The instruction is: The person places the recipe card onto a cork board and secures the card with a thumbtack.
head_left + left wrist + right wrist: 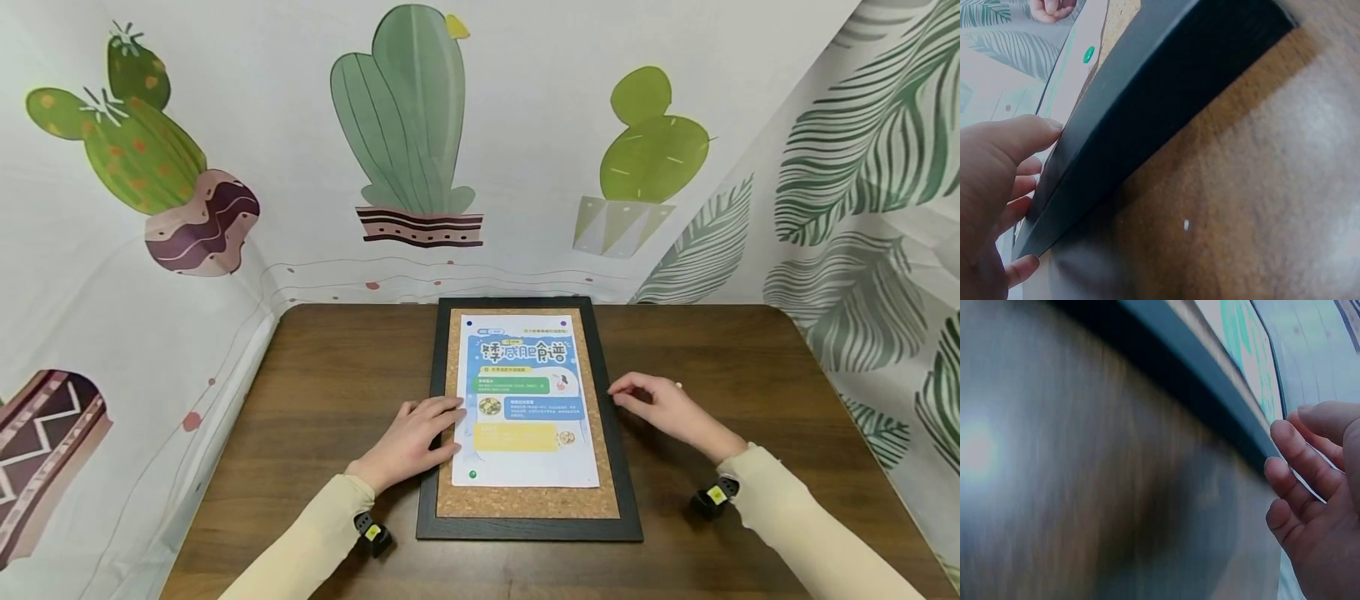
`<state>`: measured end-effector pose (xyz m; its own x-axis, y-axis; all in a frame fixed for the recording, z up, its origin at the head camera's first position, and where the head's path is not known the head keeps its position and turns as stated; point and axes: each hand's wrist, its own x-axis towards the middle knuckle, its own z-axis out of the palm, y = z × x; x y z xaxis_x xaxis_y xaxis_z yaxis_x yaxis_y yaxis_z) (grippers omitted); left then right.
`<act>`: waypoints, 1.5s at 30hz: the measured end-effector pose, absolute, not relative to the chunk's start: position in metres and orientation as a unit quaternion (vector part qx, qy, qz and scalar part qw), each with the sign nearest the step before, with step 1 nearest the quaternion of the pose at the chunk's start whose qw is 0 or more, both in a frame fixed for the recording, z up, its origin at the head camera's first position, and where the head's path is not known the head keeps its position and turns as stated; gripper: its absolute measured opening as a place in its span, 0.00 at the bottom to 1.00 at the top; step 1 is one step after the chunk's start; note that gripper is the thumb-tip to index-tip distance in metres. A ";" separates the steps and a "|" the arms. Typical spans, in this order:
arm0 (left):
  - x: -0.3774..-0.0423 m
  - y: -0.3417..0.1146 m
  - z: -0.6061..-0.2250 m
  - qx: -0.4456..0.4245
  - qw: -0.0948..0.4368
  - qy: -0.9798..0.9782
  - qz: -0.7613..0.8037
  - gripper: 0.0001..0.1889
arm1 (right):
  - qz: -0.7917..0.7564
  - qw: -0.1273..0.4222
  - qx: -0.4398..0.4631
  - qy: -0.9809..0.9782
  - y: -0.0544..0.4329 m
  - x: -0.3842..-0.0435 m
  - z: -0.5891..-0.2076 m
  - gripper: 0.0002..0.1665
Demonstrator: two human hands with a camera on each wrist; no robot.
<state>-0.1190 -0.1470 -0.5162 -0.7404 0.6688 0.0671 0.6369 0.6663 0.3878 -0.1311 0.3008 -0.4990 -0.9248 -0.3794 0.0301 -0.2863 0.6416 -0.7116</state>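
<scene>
A black-framed cork board (525, 503) lies on the table with a printed poster (517, 471) on it. A dark blue push pin (469, 323) and a purple push pin (563, 323) sit at the poster's top corners. A green push pin (472, 474) is in the lower left corner. My left hand (411, 437) rests across the left side of the frame, fingers spread, fingertips at the poster's left edge. Just outside the frame's right side is my right hand (671, 408), its fingers loosely bent, thumb near the index finger; nothing shows between them.
The brown wooden table (337, 358) extends on both sides of the board. Behind it hangs a white cloth (525, 150) printed with cacti and leaves. Black wrist cameras (372, 534) are strapped at both sleeves.
</scene>
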 end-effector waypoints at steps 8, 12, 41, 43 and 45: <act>-0.119 -0.147 -0.516 0.358 0.042 0.912 0.198 0.29 | -0.364 0.011 -0.144 0.920 0.343 -0.131 -0.499 0.07; -0.119 -0.147 -0.516 0.358 0.043 0.911 0.200 0.29 | -0.361 -0.010 -0.121 0.925 0.361 -0.131 -0.501 0.08; -0.120 -0.148 -0.517 0.354 0.048 0.912 0.201 0.29 | -0.288 0.032 -0.006 0.957 0.391 -0.140 -0.524 0.15; -0.120 -0.148 -0.517 0.355 0.048 0.912 0.202 0.29 | -0.287 0.032 -0.002 0.957 0.390 -0.140 -0.523 0.16; -0.120 -0.148 -0.517 0.355 0.048 0.911 0.203 0.29 | -0.286 0.033 0.001 0.958 0.390 -0.140 -0.523 0.16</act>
<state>-0.1197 -0.1478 -0.5168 -0.7433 0.6665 0.0573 0.6277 0.6653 0.4041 -0.1402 0.3902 -0.5233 -0.9979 -0.0175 -0.0626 0.0197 0.8365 -0.5476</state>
